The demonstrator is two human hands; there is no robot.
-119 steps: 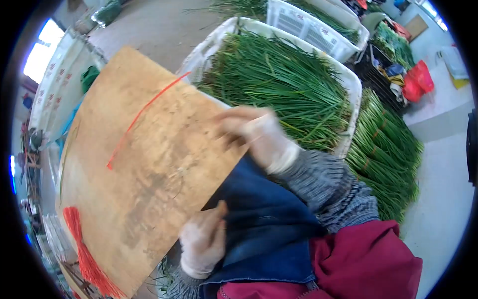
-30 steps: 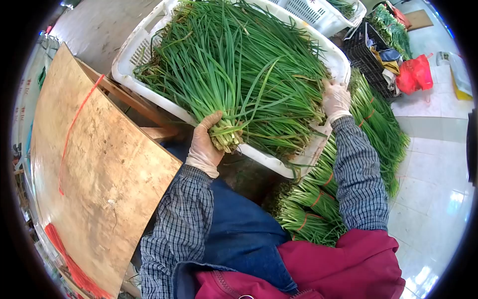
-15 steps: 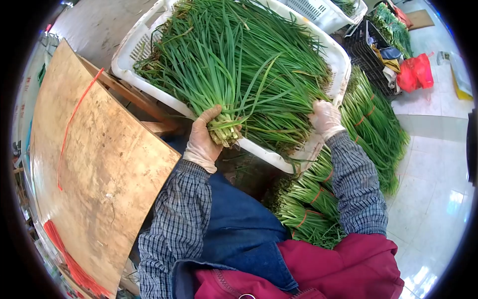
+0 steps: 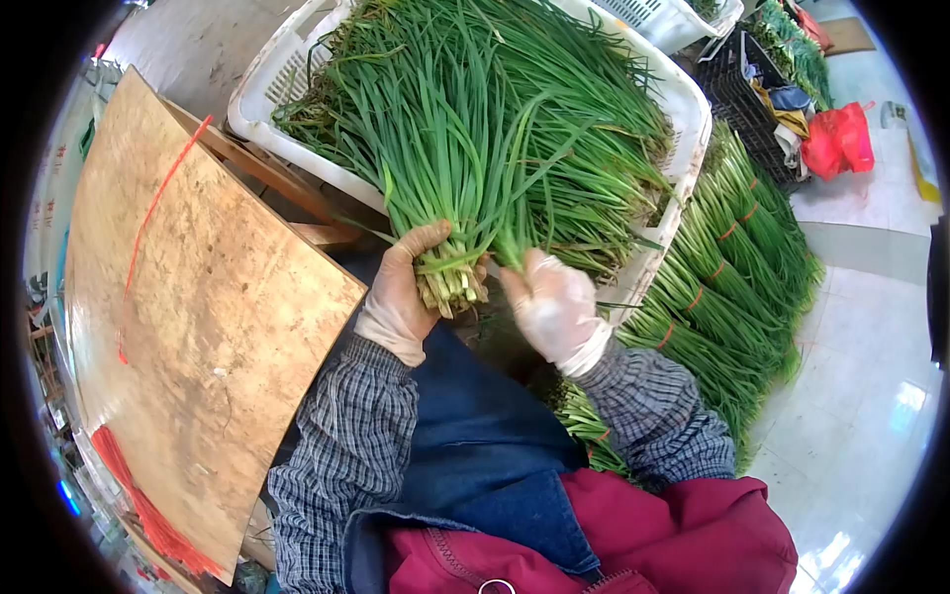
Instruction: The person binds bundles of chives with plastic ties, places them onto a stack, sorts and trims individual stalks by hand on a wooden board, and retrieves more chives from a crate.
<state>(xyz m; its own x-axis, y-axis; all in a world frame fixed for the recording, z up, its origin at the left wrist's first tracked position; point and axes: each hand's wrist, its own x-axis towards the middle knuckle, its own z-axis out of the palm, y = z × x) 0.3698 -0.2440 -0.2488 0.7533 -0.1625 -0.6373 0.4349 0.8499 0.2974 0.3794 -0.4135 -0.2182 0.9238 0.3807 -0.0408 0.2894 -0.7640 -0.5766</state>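
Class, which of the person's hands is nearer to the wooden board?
Left. The left hand, holding a bunch of greens, is close beside a corner of the wooden board; the right hand is farther away, past the bunch's base.

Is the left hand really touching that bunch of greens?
Touching: the head view shows the left hand gripping the bunch of greens near its pale stalk ends.

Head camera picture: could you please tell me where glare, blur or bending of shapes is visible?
Head view: bright glare spots on the white floor, lower right; head view: the right hand looks slightly blurred; head view: edges of the wooden board bow, likely lens distortion, and the picture's corners are black.
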